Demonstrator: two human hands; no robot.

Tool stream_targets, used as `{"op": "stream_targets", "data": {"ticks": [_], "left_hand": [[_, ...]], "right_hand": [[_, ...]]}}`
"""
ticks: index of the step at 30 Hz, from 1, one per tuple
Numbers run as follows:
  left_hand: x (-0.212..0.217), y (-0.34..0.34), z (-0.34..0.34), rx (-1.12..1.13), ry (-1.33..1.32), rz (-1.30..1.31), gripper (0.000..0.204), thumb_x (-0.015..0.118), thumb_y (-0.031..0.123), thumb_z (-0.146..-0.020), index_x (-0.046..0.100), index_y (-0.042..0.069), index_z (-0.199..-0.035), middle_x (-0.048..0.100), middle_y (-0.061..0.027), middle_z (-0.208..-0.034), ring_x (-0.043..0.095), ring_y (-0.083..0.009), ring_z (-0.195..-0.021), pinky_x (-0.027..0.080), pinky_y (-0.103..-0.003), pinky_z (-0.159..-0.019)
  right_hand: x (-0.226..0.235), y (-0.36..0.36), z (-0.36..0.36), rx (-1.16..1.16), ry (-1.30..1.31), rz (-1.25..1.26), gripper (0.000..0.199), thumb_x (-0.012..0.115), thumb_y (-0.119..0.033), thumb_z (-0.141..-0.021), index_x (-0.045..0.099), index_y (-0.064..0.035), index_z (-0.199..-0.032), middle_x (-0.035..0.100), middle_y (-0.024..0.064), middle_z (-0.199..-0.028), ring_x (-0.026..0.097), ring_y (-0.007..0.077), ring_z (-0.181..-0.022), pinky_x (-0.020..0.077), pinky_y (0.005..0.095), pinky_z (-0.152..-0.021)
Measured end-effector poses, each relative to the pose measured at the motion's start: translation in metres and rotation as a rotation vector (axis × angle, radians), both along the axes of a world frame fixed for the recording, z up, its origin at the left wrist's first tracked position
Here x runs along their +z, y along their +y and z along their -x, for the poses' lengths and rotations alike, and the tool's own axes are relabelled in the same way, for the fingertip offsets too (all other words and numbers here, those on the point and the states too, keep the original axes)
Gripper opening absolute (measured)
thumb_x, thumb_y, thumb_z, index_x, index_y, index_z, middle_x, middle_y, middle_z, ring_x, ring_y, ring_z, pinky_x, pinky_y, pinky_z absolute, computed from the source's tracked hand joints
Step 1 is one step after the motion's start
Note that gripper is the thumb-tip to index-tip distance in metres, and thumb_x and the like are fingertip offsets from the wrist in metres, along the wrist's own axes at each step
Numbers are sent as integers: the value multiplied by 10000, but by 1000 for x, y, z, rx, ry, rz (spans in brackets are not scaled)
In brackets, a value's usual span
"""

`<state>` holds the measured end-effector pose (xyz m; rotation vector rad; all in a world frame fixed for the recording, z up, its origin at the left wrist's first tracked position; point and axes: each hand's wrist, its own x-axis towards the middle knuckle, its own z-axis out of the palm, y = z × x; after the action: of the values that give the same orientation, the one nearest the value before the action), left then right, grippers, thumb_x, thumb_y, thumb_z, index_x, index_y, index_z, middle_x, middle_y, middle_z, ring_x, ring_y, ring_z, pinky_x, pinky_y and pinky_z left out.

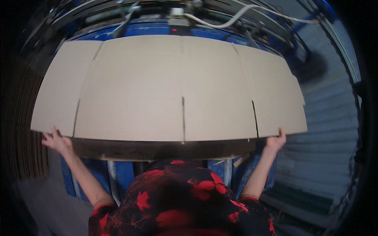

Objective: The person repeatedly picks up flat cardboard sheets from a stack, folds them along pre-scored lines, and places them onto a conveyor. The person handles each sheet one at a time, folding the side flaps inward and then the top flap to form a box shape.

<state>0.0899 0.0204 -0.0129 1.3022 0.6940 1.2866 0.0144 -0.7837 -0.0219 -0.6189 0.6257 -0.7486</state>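
Note:
A wide, flat brown cardboard sheet [130, 86] with crease lines and slots stretches in front of me, across a blue machine. My left hand [59, 143] is at its near left corner. One finger of it reaches over the edge onto the board and the others spread outward beside the corner. At the near right edge, my right hand [276, 141] grips the sheet with a digit up over the rim. The fingers under the board are hidden.
Behind the sheet is blue machinery with metal rails, a small box [178, 26] showing a red light, and a white cable [232, 19]. A dark ledge [165, 149] lies below the near edge. Stacked cardboard [27, 118] stands at left.

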Motion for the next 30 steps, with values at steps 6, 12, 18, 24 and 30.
{"op": "stream_targets", "data": {"ticks": [6, 12, 18, 24, 30], "left_hand": [[-11, 15, 12, -605, 68, 638, 450, 609, 214, -897, 478, -49, -1239, 544, -149, -1220, 549, -236, -1087, 472, -390, -934], [-3, -35, 57, -603, 415, 382, 438, 634, 244, -883, 530, -63, -1179, 552, -113, -1171, 532, -189, -1028, 443, -332, -885], [-25, -97, 41, -825, 222, -108, 425, 595, 99, -876, 485, 1, -1275, 533, -128, -1233, 528, -259, -1092, 414, -367, -956], [2, -174, -13, -898, 528, -1293, 515, 567, 75, -833, 456, 72, -1336, 435, -178, -1374, 414, -371, -1267, 336, -470, -1042], [6, -206, -66, -853, 566, -1361, 521, 559, 12, -812, 485, 101, -1319, 460, -168, -1354, 416, -377, -1260, 348, -450, -1040]], "right_hand": [[-2, 54, 2, 264, 37, 115, 491, 578, 49, -784, 463, 17, -1260, 544, 133, -1204, 532, 299, -1102, 421, 424, -980], [22, 75, 46, 347, 480, 791, 460, 602, -61, -839, 468, 41, -1267, 519, 122, -1257, 510, 245, -1128, 395, 343, -981], [34, 120, 14, 569, 589, 2180, 502, 584, -27, -797, 502, -50, -1292, 510, 170, -1282, 474, 332, -1199, 378, 396, -989], [25, 105, -54, 555, 723, 2372, 537, 481, 51, -781, 507, -109, -1292, 499, 140, -1297, 440, 363, -1204, 356, 473, -974], [39, 78, -100, 608, 772, 2281, 529, 470, 41, -790, 516, -130, -1288, 502, 135, -1302, 451, 368, -1191, 353, 472, -978]]}}
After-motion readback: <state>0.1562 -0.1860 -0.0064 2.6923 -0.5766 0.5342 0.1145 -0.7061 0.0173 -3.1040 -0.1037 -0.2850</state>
